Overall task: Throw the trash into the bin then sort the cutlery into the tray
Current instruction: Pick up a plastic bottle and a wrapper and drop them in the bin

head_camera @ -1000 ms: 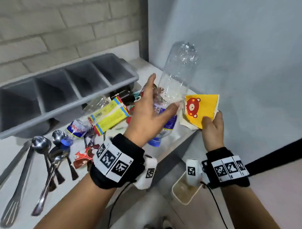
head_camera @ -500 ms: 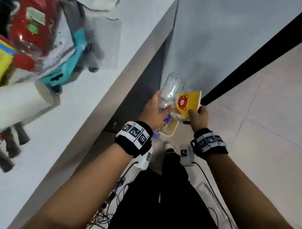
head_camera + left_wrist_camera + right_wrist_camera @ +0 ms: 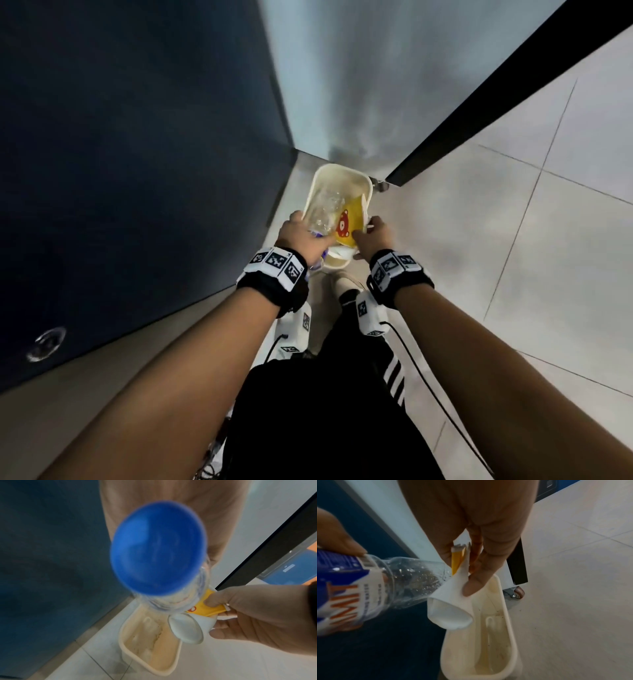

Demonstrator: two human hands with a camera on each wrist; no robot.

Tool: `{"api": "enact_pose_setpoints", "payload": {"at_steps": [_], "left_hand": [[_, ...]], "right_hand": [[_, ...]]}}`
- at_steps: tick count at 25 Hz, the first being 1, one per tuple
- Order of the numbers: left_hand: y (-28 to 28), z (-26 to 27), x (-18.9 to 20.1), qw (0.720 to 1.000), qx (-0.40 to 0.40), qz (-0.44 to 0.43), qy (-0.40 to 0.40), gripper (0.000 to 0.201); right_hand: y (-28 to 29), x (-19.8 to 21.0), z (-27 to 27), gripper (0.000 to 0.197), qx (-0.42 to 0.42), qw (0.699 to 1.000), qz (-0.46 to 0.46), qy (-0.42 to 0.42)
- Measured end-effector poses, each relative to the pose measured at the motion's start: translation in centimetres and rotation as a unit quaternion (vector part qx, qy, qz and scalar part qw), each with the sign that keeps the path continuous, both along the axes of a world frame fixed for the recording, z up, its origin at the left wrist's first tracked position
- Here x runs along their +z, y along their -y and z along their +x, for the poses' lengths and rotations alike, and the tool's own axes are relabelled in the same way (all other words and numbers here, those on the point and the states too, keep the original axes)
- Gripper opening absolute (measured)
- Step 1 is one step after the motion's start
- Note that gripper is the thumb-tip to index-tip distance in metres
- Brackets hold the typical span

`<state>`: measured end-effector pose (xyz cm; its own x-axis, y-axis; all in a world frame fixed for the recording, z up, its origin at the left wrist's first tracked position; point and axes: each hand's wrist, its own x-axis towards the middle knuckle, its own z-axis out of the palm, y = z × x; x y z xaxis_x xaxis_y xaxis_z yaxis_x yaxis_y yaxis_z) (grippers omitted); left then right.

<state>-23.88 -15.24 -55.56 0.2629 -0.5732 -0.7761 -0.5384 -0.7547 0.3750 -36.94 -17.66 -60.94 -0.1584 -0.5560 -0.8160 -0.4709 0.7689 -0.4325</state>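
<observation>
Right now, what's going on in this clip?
A person is leaning over a cream bin on the tiled floor, binning trash. The left hand grips a clear plastic bottle with a blue cap, base pointing into the bin. The right hand pinches a yellow wrapper with a red bear together with a white paper cup. All three items hang over the bin's mouth, not yet released. The bin looks otherwise empty.

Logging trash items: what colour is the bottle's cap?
Blue; the bottle cap shows best in the left wrist view.
</observation>
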Motion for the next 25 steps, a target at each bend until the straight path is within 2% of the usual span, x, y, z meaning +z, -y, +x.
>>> {"api": "enact_pose_setpoints", "payload": {"at_steps": [2, 6, 10, 12, 15, 19, 22, 25], "left_hand": [[0.6, -0.1, -3.8, 0.999, -0.023, 0.021, 0.026, 0.073], [2.5, -0.8, -7.9, 0.997, -0.053, 0.028, 0.039, 0.067], [4.7, -0.9, -8.6, 0.999, -0.049, 0.004, 0.006, 0.077], [5.0, -0.7, -7.5, 0.998, -0.058, -0.004, 0.021, 0.065], [4.7, -0.3, -2.6, 0.998, -0.053, -0.034, 0.026, 0.048], [3.7, -0.2, 7.7, 0.998, -0.019, -0.062, -0.013, 0.043], [2.7, -0.3, 18.5, 0.994, 0.012, -0.098, -0.041, 0.039], [0.7, 1.1, 30.5, 0.978, 0.076, -0.188, -0.056, 0.031]], "right_hand": [[0.8, -3.3, 0.4, 0.036, 0.034, 0.999, 0.013, -0.014], [2.6, -6.8, 1.3, 0.046, 0.049, 0.998, 0.030, -0.014], [4.7, -8.1, -0.1, 0.050, 0.079, 0.995, -0.005, -0.053], [5.1, -7.1, -1.2, 0.044, 0.086, 0.994, -0.022, -0.062], [4.9, -2.6, -2.3, 0.038, 0.118, 0.991, -0.039, -0.053], [4.2, 8.3, -1.8, 0.034, 0.213, 0.973, -0.079, -0.048], [3.9, 18.6, -0.9, 0.034, 0.317, 0.943, -0.097, -0.031], [4.3, 30.5, 0.0, 0.033, 0.390, 0.908, -0.154, 0.003]]}}
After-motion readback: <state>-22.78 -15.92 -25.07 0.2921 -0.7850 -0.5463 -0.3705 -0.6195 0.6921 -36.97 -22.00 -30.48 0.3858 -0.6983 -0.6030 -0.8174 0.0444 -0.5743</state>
